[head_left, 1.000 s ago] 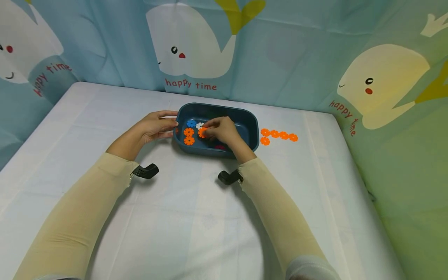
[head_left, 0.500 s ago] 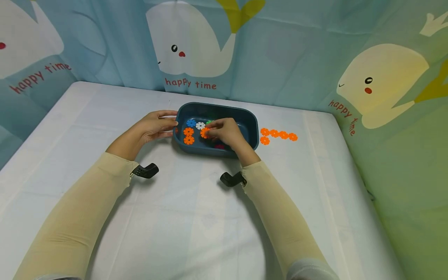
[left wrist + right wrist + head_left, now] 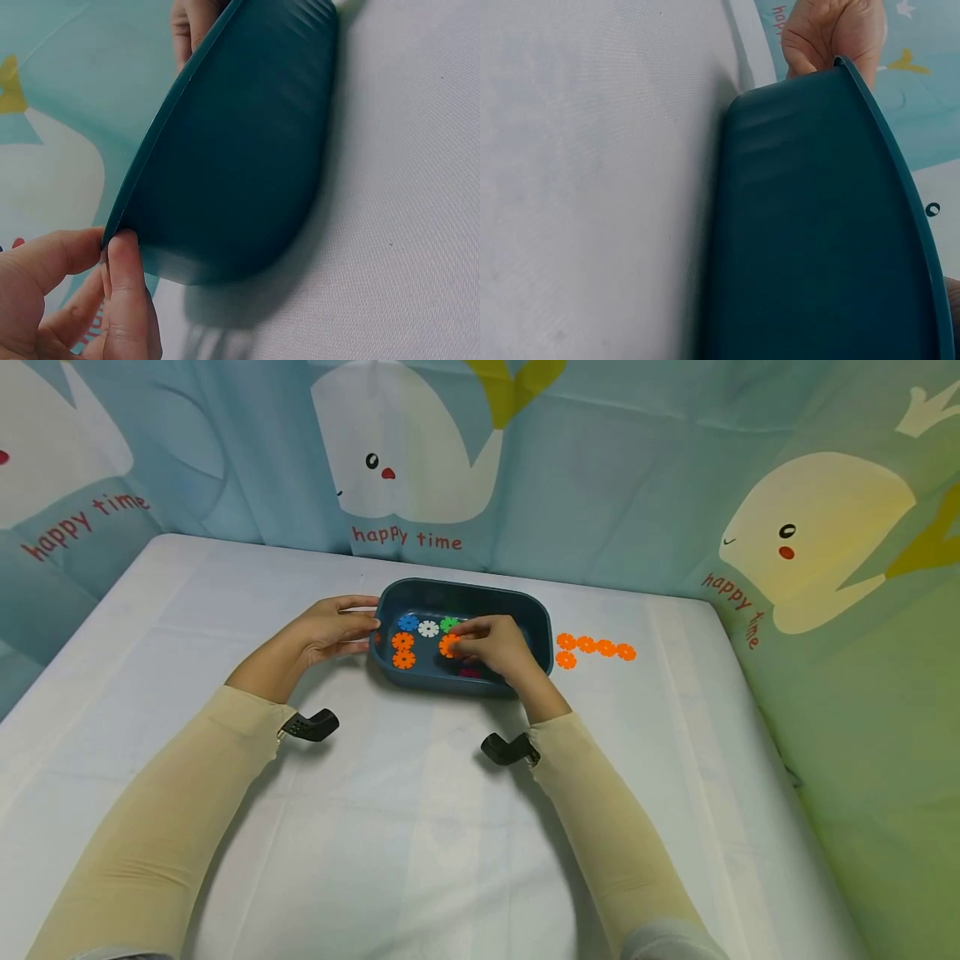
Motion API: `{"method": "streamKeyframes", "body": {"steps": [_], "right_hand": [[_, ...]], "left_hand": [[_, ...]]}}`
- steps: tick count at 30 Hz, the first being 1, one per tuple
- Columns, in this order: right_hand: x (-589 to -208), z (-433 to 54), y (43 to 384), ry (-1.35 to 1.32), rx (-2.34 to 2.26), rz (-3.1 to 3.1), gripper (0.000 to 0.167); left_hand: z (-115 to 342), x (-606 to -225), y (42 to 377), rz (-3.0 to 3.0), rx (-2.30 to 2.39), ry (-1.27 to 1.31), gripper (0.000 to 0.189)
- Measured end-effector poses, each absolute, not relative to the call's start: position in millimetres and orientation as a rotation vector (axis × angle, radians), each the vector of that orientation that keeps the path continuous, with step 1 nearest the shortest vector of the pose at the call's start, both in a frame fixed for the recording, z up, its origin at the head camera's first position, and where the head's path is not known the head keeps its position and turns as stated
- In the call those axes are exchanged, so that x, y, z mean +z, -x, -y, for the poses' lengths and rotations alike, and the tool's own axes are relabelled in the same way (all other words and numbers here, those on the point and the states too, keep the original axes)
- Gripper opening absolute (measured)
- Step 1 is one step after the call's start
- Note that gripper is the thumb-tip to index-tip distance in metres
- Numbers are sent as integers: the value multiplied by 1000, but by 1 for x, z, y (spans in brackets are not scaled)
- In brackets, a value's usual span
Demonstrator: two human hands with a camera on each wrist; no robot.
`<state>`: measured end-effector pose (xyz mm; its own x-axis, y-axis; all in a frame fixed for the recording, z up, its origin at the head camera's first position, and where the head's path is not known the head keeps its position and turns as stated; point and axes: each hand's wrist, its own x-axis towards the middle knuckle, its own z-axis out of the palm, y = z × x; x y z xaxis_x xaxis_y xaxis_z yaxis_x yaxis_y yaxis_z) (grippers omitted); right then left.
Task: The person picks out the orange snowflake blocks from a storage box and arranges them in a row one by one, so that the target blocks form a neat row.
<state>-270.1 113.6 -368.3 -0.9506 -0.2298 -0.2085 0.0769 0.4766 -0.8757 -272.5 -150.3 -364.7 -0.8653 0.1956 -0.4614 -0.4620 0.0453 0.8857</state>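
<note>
A dark blue-green plastic bin (image 3: 427, 682) stands on the table. My left hand (image 3: 330, 628) pinches its left rim between thumb and fingers, as the left wrist view shows of the hand (image 3: 124, 285) at the bin's edge. Inside the bin, my right hand (image 3: 498, 645) pinches an orange snowflake disc (image 3: 448, 646). Left of that disc lie two more orange discs (image 3: 403, 658), with a blue one (image 3: 408, 622), a white one (image 3: 428, 628) and a green one (image 3: 449, 624) behind. A dark pink piece (image 3: 470, 672) lies near the front wall, partly hidden.
Right of the bin, several orange discs (image 3: 586, 644) lie in a row on the white table (image 3: 420, 827), with another orange disc (image 3: 566, 660) in front of the row's left end. A curtain (image 3: 600, 485) printed with whales hangs behind the table.
My right hand has moved slightly right inside the bin with the orange disc, bringing the green disc into view. The left hand stays at the rim.
</note>
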Motion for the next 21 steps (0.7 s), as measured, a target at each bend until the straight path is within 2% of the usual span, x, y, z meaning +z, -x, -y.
{"method": "streamKeyframes", "body": {"steps": [21], "right_hand": [[-361,-132,263,98,-1486,-2449,24]], "left_hand": [[151,-363,271,-1853,1877,265,58]]}}
